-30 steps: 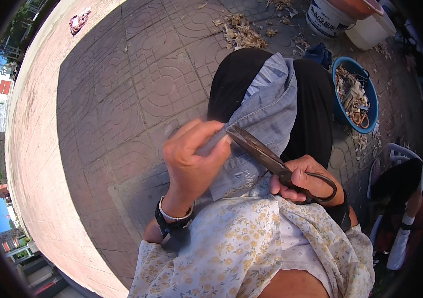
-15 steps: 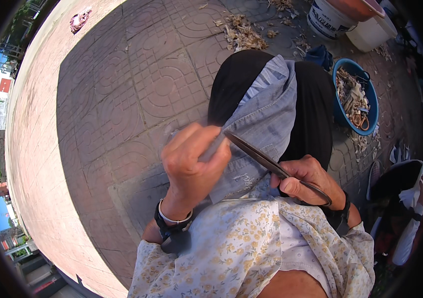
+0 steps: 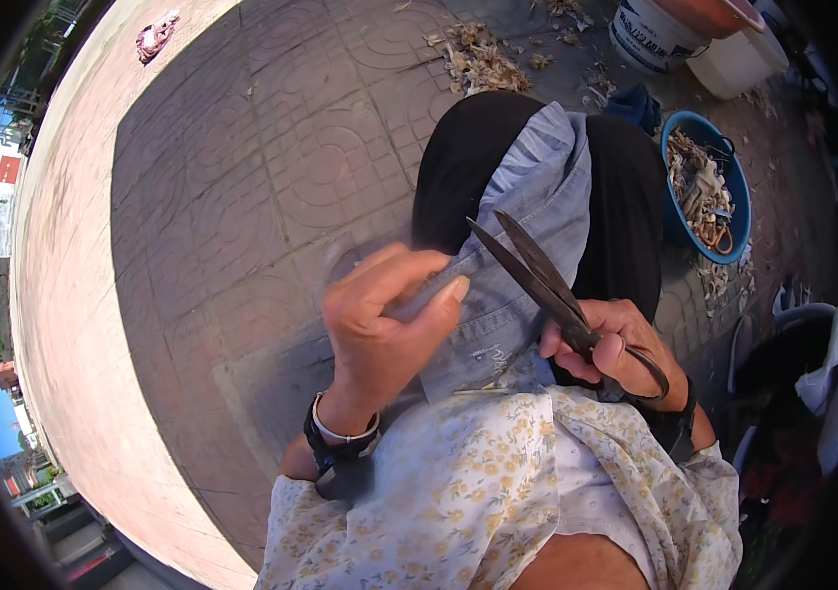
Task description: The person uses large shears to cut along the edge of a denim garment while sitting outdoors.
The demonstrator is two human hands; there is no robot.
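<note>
Right hand [image 3: 626, 339]: closed round the handles of the scissors [image 3: 565, 310], thumb bent on the near side. Blades parted in a narrow V, tips pointing forward and left, above the denim [image 3: 547, 211] draped over the lap.

Left hand [image 3: 375, 310]: at the denim's left edge, back of hand to the left, fingers curled — thumb and forefinger tips close together; cannot tell whether anything is pinched.

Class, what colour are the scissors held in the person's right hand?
Dark greyish-brown; the scissors show best in the current head view.
</note>
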